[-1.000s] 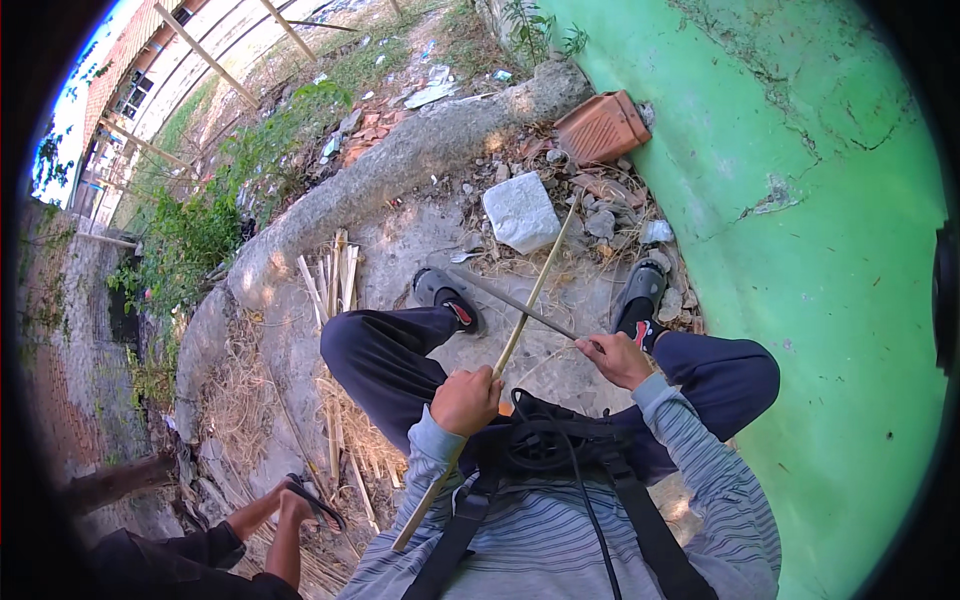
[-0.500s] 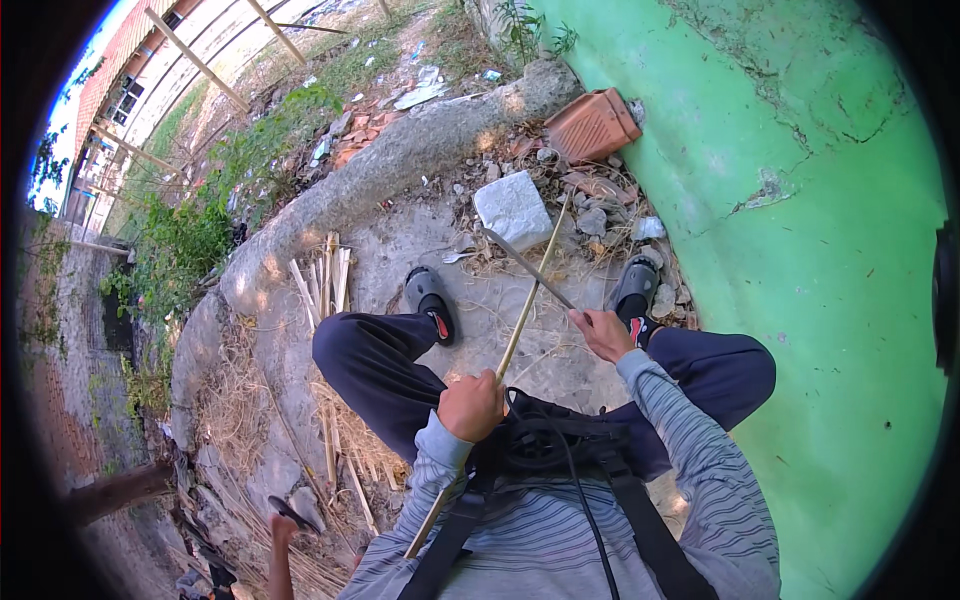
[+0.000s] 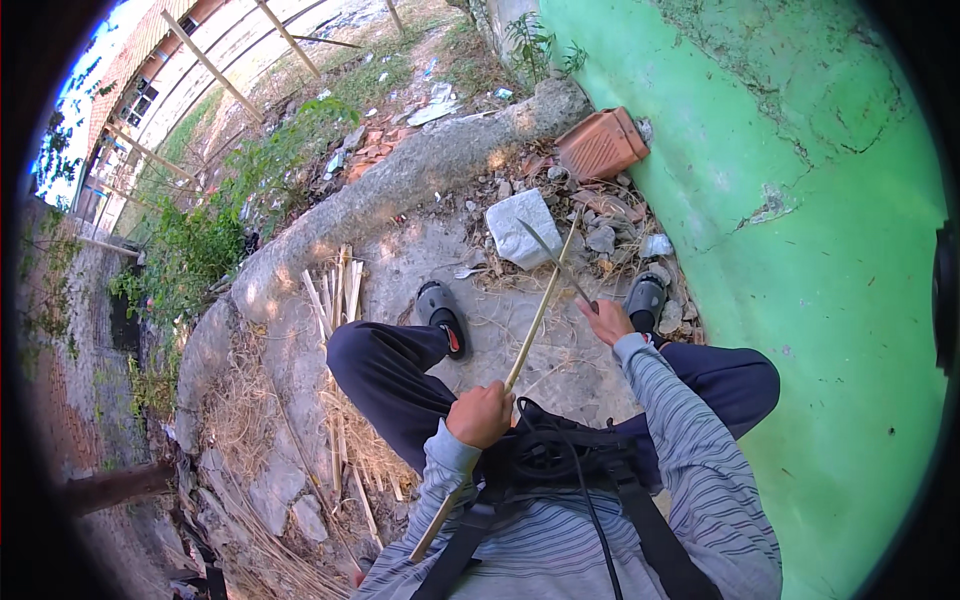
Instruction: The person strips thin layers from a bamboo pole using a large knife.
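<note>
A long, pale bamboo strip (image 3: 527,346) runs slantwise from under my left forearm up toward the rubble. My left hand (image 3: 480,414) is closed around it near my lap. Closed on the handle of a knife, my right hand (image 3: 605,322) is above my right knee. The knife's dark narrow blade (image 3: 573,283) points up and left and crosses the strip near its far end. Whether blade and strip touch I cannot tell.
Split strips (image 3: 337,290) and fibrous shavings (image 3: 362,428) lie left of my leg. Ahead are a white block (image 3: 523,228), rubble and an orange clay tile (image 3: 602,145). A green wall (image 3: 800,300) stands close on the right; a low concrete kerb (image 3: 370,185) curves around the left.
The knife has shifted along the strip toward its far end, and its blade points more steeply upward. My left hand keeps its grip. Another person's limb at the lower left has left the view.
</note>
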`<state>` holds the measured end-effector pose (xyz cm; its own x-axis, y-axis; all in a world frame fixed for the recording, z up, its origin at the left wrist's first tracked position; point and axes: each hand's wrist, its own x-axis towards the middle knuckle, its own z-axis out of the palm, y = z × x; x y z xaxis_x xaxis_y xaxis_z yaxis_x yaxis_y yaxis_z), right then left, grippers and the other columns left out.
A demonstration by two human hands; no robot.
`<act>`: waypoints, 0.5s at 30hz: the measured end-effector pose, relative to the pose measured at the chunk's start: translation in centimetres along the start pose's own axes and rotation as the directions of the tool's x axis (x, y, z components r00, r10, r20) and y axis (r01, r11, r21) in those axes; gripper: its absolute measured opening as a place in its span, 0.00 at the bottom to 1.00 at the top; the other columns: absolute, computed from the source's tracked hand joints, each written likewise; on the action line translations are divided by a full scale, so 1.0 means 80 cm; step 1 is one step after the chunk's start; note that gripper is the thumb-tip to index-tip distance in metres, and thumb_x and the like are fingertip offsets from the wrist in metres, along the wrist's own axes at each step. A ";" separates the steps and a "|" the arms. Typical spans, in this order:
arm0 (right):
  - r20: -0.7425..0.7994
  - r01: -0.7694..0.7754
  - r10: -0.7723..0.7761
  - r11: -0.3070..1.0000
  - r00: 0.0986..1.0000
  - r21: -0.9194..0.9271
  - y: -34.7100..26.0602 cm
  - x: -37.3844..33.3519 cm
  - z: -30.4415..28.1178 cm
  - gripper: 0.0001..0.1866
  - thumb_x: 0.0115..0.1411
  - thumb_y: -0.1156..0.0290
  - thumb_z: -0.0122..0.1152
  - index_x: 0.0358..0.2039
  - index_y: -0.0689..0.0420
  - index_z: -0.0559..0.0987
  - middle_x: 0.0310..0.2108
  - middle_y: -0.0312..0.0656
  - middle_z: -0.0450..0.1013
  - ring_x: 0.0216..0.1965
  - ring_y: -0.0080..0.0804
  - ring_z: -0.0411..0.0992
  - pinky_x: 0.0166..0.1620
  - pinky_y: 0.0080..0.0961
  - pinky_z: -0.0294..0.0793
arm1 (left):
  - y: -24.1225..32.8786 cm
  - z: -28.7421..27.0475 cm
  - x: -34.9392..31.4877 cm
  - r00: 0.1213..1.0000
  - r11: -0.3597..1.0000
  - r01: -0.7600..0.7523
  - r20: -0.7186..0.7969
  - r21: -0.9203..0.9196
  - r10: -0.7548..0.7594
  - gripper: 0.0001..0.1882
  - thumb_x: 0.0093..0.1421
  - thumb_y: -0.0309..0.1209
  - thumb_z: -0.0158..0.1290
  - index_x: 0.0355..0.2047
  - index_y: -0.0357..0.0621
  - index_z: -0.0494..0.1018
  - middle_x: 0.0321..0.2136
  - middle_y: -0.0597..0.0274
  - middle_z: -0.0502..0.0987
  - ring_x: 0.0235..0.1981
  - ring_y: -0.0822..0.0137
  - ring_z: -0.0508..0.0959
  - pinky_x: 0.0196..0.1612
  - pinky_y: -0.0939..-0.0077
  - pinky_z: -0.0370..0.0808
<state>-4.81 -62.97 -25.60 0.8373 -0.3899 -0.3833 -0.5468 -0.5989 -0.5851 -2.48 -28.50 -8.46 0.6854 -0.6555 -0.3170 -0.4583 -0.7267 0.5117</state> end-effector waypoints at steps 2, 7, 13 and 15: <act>0.039 0.207 -0.207 0.978 0.978 -0.007 -0.011 -0.022 0.010 0.37 0.62 0.34 0.59 0.32 0.63 0.82 0.28 0.57 0.79 0.35 0.60 0.80 0.41 0.49 0.77 | -0.013 0.000 0.000 0.999 0.998 -0.008 0.030 -0.059 0.010 0.17 0.70 0.41 0.50 0.34 0.37 0.73 0.25 0.35 0.79 0.31 0.33 0.81 0.38 0.39 0.76; 0.079 0.362 -0.360 0.932 0.929 -0.011 -0.009 -0.053 0.030 0.23 0.57 0.55 0.71 0.24 0.64 0.77 0.25 0.57 0.76 0.32 0.58 0.79 0.37 0.47 0.76 | -0.033 -0.025 0.011 0.975 0.907 0.143 0.215 -0.396 -0.060 0.20 0.74 0.40 0.44 0.34 0.34 0.73 0.19 0.47 0.74 0.22 0.50 0.78 0.31 0.53 0.73; -0.034 -0.084 0.087 0.993 0.996 0.077 0.006 -0.002 0.049 0.20 0.55 0.56 0.70 0.33 0.64 0.84 0.32 0.60 0.81 0.37 0.60 0.81 0.46 0.46 0.79 | -0.027 -0.011 0.006 0.957 0.906 0.227 0.255 -0.356 -0.139 0.22 0.74 0.41 0.43 0.37 0.33 0.76 0.30 0.36 0.79 0.36 0.35 0.80 0.43 0.44 0.74; 0.029 -0.045 0.043 0.997 0.999 0.064 -0.007 -0.008 0.040 0.19 0.55 0.57 0.70 0.33 0.63 0.83 0.30 0.59 0.80 0.36 0.60 0.81 0.44 0.47 0.79 | -0.032 -0.009 0.000 0.959 0.905 0.237 0.236 -0.354 -0.159 0.22 0.75 0.42 0.43 0.36 0.33 0.75 0.30 0.35 0.79 0.36 0.34 0.79 0.42 0.44 0.73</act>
<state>-5.05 -60.18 -27.34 0.8125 -0.3949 -0.4288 -0.5828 -0.5350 -0.6116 -0.93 -26.52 -9.20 0.5964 -0.5614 -0.5736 -0.0517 -0.7400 0.6706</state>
